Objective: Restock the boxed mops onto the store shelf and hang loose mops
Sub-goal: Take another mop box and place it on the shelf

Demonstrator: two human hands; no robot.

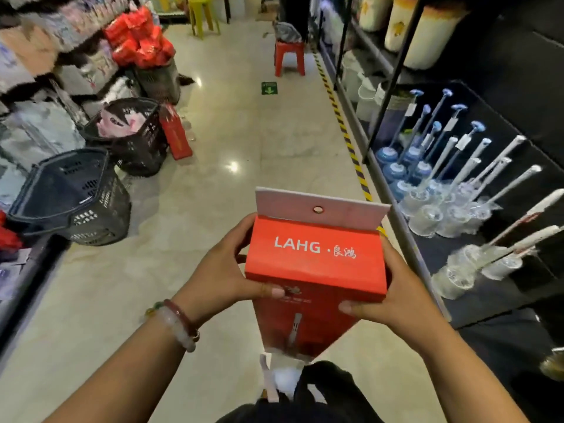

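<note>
We hold one red cardboard mop box [316, 264], upright, centre near, white hang tab on top, "LAHG" printed on lid. Left hand [222, 271] grips box's left side, thumb curled across front; right hand [399, 296] grips right side, thumb on front. Two beaded bracelets [177, 322] on left wrist. Second red box [176, 134] leans against far-left black plastic basket [134, 135]. Right: dark shelf [439, 254] of white-handled brushes.

Black baskets [76, 196], red stool [289, 58], toilet brushes [442, 190], yellow stool [203, 13]
</note>
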